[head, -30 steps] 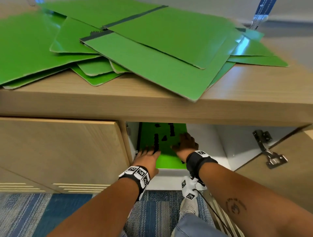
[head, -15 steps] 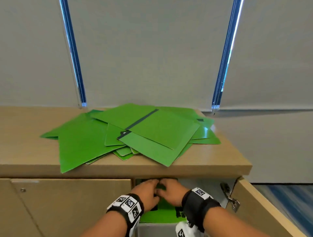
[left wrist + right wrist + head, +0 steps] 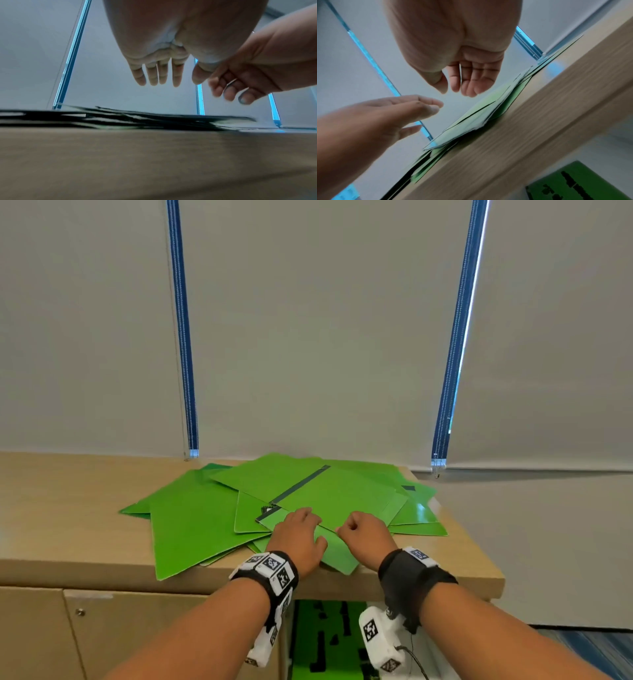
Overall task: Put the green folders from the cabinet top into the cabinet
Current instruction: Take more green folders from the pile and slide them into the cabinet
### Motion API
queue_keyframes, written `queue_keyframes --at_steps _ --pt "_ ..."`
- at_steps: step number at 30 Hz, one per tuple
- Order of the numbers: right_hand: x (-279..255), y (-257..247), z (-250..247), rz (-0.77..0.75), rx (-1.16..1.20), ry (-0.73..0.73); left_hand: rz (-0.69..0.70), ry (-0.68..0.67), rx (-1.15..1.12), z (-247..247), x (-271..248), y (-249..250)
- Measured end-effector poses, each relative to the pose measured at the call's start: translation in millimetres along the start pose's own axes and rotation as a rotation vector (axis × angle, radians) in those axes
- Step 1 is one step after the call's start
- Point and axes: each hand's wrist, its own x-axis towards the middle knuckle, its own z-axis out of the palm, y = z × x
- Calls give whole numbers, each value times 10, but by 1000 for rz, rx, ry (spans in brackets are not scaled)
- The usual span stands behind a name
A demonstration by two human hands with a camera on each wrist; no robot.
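A loose pile of green folders (image 3: 205,515) lies spread on the wooden cabinet top (image 3: 61,508). My left hand (image 3: 297,530) hovers just over the pile's near edge with straight, relaxed fingers (image 3: 159,79) and holds nothing. My right hand (image 3: 363,529) is beside it, fingers loosely curled (image 3: 467,86), also holding nothing. Below, inside the open compartment, another green folder (image 3: 325,642) with black marks lies flat; it also shows in the right wrist view (image 3: 573,182). The pile (image 3: 137,119) is seen edge-on from the left wrist.
A shut cabinet door (image 3: 137,638) is left of the open compartment. Grey window blinds with blue side strips (image 3: 185,337) stand behind the cabinet. The cabinet top ends at the right (image 3: 493,577), with blue carpet (image 3: 589,645) beyond.
Both hands left the green folder inside the cabinet and rose to just above the pile on top. The head view lifted from the compartment to the cabinet top and blinds.
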Motion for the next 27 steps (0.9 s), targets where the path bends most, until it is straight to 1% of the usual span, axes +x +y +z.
queue_keyframes --at_steps 2,4,6,8,10,13,16,18,20,22,23,25,27 --pt "203 64 -6 88 -77 -20 -36 -99 61 19 214 -26" --pt "430 164 6 197 -144 -48 -84 -235 100 42 429 -45" --pt "595 250 9 312 -131 -86 -123 -369 144 81 586 -69" --pt "734 331 24 403 -88 -114 -128 -480 207 156 674 -101" --pt "834 399 30 466 -56 -94 -107 -540 253 237 701 -141" --pt "943 493 67 547 11 -42 -67 -519 277 309 681 -203" --pt "954 527 65 630 114 46 -45 -501 288 304 650 -210" --pt "966 569 54 658 215 86 -58 -502 254 302 615 -209" --pt "985 596 34 667 367 137 -76 -494 201 309 571 -228" --pt "971 572 44 622 494 160 -71 -468 177 324 532 -254" --pt "929 506 37 569 536 134 -64 -448 170 334 518 -261" --pt "995 554 113 479 620 93 -61 -408 140 341 483 -264" --pt "922 457 46 436 774 68 -96 -357 66 301 447 -291"
